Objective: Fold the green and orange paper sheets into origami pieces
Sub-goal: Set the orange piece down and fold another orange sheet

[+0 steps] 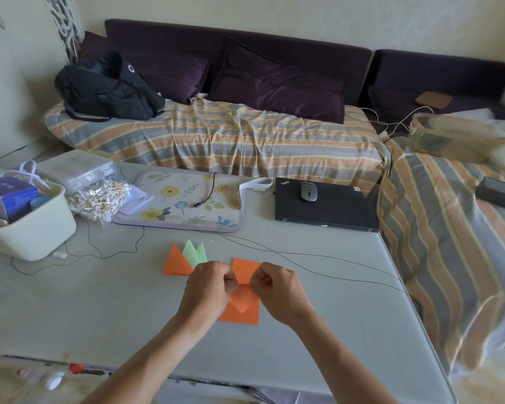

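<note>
Left hand [209, 284]: fingers curled tight, thumb and fingertips pinched on the left edge of the orange sheet [243, 304] at its fold line.
Right hand [280, 290]: fingers curled tight, thumb and forefinger pinched on the right edge of the same sheet, level with the left hand.
Hand spacing: the two pinches sit close together, with a narrow strip of orange paper showing between them.
Orange sheet, location: on the grey table [333, 301], near the front centre, directly under both hands.
Orange sheet, appearance: flat orange paper; upper part projects beyond the fingers as a rectangular flap; below the fingers a folded layer forms a downward-pointing triangle over a square lower section.
Finished pieces, count: one orange folded piece [176, 264] with a triangular peak, and one green folded piece [196, 252] with two visible points.
Finished pieces, location: on the table, just left of and beyond the left hand; the green piece overlaps the right side of the orange piece.
Orange paper items, count: two.
Green paper items, count: one.
Other items on table: one closed black laptop [327, 207] with one grey mouse [308, 191] on its lid; one floral mat [184, 201]; one pale basket [29, 225]; one thin black cable [318, 266] running across the table behind the hands.
</note>
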Demonstrator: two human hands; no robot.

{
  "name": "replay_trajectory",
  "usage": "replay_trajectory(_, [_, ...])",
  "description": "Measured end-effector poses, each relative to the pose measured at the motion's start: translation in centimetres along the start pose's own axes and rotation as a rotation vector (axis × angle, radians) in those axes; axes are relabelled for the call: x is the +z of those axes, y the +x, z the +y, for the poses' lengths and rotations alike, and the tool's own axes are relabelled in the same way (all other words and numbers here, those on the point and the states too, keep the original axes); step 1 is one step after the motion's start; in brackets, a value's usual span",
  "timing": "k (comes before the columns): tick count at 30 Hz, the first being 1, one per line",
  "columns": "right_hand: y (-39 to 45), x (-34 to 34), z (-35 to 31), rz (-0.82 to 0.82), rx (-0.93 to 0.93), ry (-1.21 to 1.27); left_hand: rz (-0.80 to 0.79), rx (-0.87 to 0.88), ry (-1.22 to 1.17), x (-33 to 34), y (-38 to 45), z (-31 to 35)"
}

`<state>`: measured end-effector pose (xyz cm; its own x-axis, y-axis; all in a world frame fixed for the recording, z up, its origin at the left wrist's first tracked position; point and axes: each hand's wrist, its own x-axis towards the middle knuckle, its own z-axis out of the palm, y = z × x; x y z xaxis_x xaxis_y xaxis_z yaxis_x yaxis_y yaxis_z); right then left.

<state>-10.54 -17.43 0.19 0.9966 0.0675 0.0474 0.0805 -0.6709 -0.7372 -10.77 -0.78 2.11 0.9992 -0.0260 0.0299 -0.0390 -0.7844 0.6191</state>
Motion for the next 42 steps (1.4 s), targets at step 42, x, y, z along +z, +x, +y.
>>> replay_trajectory(42, [-0.3,0.2,-1.6,0.038,0.016,0.016,0.049,0.019,-0.07,-0.4,0.0,0.6])
